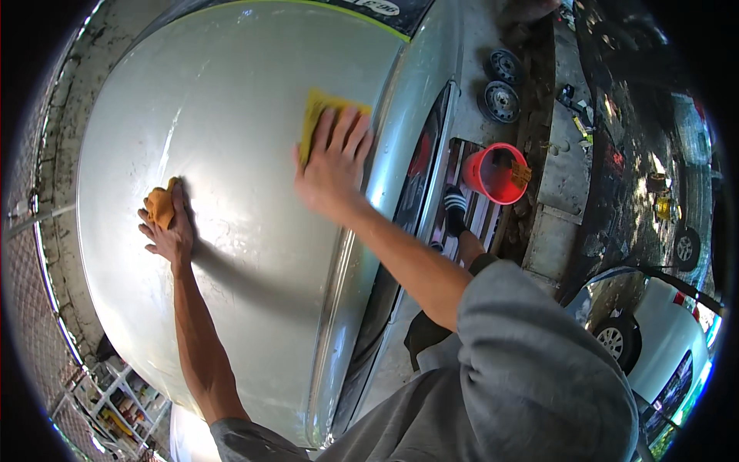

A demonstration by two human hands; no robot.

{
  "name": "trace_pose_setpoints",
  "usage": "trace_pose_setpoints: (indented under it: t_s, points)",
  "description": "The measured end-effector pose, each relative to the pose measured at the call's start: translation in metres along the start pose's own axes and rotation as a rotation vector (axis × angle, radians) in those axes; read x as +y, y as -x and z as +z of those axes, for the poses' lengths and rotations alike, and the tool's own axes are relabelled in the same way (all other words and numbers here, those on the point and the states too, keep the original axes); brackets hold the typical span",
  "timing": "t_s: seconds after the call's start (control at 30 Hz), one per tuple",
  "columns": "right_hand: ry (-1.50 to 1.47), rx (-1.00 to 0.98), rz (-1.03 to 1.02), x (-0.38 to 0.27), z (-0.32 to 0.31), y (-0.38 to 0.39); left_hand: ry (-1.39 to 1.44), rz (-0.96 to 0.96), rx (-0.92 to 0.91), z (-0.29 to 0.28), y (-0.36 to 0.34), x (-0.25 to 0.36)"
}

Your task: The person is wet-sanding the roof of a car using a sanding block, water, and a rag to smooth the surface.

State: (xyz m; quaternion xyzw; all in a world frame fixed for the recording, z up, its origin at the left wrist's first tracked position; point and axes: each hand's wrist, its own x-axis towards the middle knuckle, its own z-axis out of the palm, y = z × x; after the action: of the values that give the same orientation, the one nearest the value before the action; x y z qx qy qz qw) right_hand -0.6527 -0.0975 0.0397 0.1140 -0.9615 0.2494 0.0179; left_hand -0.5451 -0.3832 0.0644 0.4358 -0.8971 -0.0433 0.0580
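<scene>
A silver car roof (231, 108) with a glossy streak fills the middle and left of the view. My left hand (165, 227) is on the roof's left half, gripping a bunched orange cloth (160, 204) against the surface. My right hand (335, 165) rests higher up, near the roof's right edge, its fingers spread over a flat yellow cloth (315, 112) and pressing it to the paint. Below the roof edge on the right, a red bucket (485, 185) has a brownish-yellow item over its rim (520, 173).
My foot in a striped slide (454, 208) is on a slatted platform (477, 223) beside the car. Two wheel rims (500, 100) lie beyond the bucket. Other cars (662, 331) stand at the right. A metal shelf (112, 408) and a mesh fence (31, 292) are at the left.
</scene>
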Motion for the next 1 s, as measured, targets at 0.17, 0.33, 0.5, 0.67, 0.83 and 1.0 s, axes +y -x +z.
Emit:
trace_pose_setpoints:
  t_s: [0.17,0.33,0.5,0.67,0.83,1.0]
  points:
    - [-0.027,-0.232,-0.12,0.003,-0.005,0.028,-0.013,-0.064,-0.016,-0.006,0.003,0.008]
    - [0.016,-0.082,0.038,0.009,0.005,-0.025,-0.021,-0.074,0.025,-0.001,0.003,0.006]
    - [0.015,0.098,0.047,0.045,0.021,-0.094,-0.026,-0.059,0.014,-0.002,0.002,0.018]
    - [0.014,-0.078,-0.137,0.043,0.013,-0.079,-0.056,-0.107,0.001,-0.007,0.005,0.01]
    - [0.048,0.035,0.115,0.063,0.03,-0.147,-0.061,-0.104,-0.029,0.002,0.002,0.009]
    - [0.023,-0.067,0.138,0.079,0.017,-0.18,-0.069,-0.111,-0.038,0.003,0.007,-0.004]
